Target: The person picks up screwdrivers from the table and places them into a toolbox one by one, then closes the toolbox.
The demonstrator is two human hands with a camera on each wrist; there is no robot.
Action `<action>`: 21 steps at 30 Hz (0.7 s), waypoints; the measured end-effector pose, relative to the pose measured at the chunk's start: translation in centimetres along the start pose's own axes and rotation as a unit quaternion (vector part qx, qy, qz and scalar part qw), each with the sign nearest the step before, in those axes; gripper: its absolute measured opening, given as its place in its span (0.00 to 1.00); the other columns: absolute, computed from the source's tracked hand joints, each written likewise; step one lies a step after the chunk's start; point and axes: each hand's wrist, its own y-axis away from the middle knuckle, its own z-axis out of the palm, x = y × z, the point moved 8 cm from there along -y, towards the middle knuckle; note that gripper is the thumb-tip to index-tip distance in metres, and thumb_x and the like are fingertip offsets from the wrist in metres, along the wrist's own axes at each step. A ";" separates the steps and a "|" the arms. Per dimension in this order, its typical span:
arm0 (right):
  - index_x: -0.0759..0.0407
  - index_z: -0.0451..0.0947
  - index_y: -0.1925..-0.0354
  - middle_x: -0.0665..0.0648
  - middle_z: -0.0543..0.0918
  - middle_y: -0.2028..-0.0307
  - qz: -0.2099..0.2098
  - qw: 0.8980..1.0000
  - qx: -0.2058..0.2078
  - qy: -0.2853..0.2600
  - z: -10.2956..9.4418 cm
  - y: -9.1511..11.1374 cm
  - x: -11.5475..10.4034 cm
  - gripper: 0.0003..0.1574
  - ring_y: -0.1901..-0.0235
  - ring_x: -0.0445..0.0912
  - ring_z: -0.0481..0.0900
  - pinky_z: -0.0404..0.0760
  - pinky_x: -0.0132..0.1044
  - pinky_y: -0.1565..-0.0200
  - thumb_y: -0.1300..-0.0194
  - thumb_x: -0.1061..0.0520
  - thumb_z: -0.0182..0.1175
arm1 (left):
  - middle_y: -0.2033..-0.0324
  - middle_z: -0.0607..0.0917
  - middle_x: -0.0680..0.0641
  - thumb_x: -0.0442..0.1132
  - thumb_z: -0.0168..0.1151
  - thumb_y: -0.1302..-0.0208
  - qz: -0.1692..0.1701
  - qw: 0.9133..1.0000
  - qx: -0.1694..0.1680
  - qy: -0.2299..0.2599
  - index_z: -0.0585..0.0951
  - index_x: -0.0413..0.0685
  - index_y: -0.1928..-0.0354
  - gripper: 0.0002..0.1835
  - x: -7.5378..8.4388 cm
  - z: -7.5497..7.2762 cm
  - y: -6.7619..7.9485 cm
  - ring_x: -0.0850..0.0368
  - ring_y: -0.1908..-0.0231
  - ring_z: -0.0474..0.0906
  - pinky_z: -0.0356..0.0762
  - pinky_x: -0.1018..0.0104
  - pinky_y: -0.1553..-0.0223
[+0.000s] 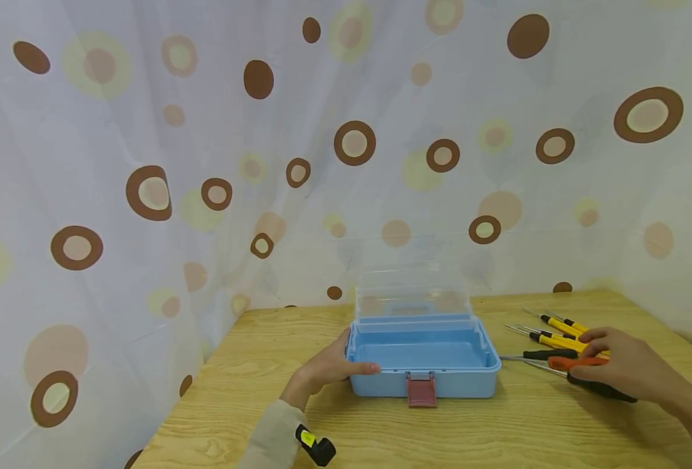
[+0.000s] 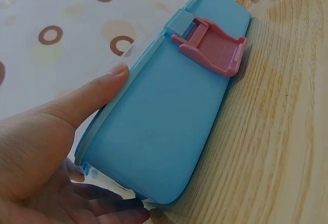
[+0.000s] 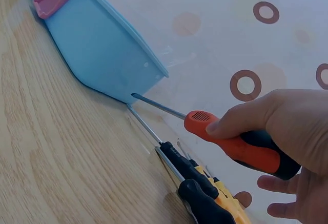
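A light blue plastic toolbox (image 1: 457,383) stands on the table with its clear lid (image 1: 413,293) raised and its pink latch (image 1: 422,393) hanging down in front. The inside that shows is bare. My left hand (image 1: 328,363) holds the box's left end, thumb (image 2: 110,83) along the front rim, the other fingers by the end wall. To the right of the box, my right hand (image 1: 633,365) grips an orange and black screwdriver (image 3: 225,142) by its handle. Its shaft is lifted above two black-handled screwdrivers (image 3: 187,165) and points towards the box.
Several yellow-handled screwdrivers (image 1: 556,340) lie behind the black ones on the wooden table (image 1: 205,423). A white curtain (image 1: 299,215) with brown and yellow circles hangs behind and along the sides. A small black camera (image 1: 316,446) sits on the left sleeve.
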 end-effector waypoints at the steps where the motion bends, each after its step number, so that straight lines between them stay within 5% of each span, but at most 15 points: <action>1: 0.55 0.85 0.67 0.74 0.78 0.44 0.008 1.000 -0.001 -0.007 -0.1 0.0 0.1 0.15 0.46 0.74 0.73 0.78 0.54 0.57 0.41 0.48 0.77 | 0.24 0.62 0.43 0.52 0.75 0.37 0.001 1.000 -0.001 0.001 0.41 0.50 0.16 0.62 0.0 0.0 0.0 0.44 0.31 0.65 0.65 0.42 0.34; 10: 0.74 0.79 0.50 0.78 0.71 0.38 0.066 0.995 -0.019 -0.074 -1.0 0.0 0.6 0.33 0.40 0.75 0.64 0.75 0.60 0.52 0.31 0.43 0.70 | 0.25 0.62 0.42 0.50 0.74 0.36 -0.001 1.000 -0.003 0.004 0.40 0.50 0.17 0.60 -0.1 0.0 0.0 0.44 0.31 0.65 0.66 0.41 0.34; 18: 0.69 0.84 0.52 0.73 0.71 0.37 0.069 0.989 -0.006 -0.131 -1.4 0.2 1.1 0.24 0.40 0.70 0.64 0.73 0.29 0.61 0.29 0.48 0.69 | 0.25 0.61 0.41 0.51 0.74 0.36 0.004 1.000 -0.008 0.003 0.39 0.49 0.17 0.60 0.2 0.1 0.0 0.42 0.31 0.65 0.65 0.41 0.34; 21: 0.69 0.83 0.48 0.64 0.76 0.41 0.071 0.987 0.011 -0.143 -1.5 0.3 1.3 0.26 0.44 0.48 0.70 0.73 0.25 0.62 0.31 0.48 0.71 | 0.24 0.61 0.40 0.51 0.74 0.36 0.002 1.000 -0.009 0.001 0.39 0.49 0.17 0.61 0.2 0.1 0.1 0.41 0.31 0.64 0.65 0.40 0.34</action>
